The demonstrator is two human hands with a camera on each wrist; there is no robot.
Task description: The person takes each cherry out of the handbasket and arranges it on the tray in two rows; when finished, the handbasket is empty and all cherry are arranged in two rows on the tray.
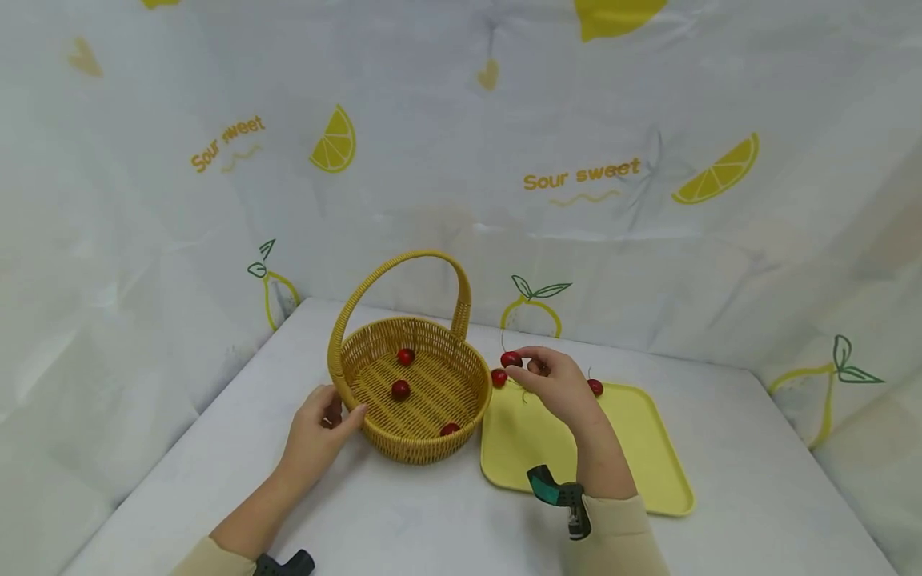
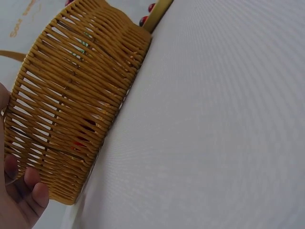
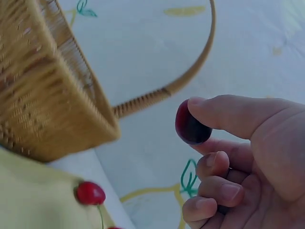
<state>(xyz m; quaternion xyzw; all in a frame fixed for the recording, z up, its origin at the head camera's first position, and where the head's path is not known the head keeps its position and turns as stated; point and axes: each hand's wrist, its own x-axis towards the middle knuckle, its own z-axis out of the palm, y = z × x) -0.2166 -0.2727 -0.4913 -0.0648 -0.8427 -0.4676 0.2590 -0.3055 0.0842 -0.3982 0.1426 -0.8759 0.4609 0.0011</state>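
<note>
My right hand (image 1: 562, 388) pinches a dark red cherry (image 1: 511, 360) between thumb and forefinger, its stem pointing up. It is raised over the back left part of the yellow tray (image 1: 641, 448), right of the wicker basket (image 1: 421, 454). In the right wrist view the pinched cherry (image 3: 190, 125) is apart from the basket's side. My left hand (image 1: 317, 428) holds the basket's left rim, thumb at the rim and fingers curled against the outer wall. Inside the basket lie three cherries, among them one cherry (image 1: 400, 390) near the middle.
On the tray's back left corner lies a cherry (image 1: 499, 378), and another cherry (image 1: 595, 387) is at its back edge. The basket's tall handle (image 1: 403, 258) arches above it. A white cloth printed with lemons (image 1: 446, 192) hangs behind the table.
</note>
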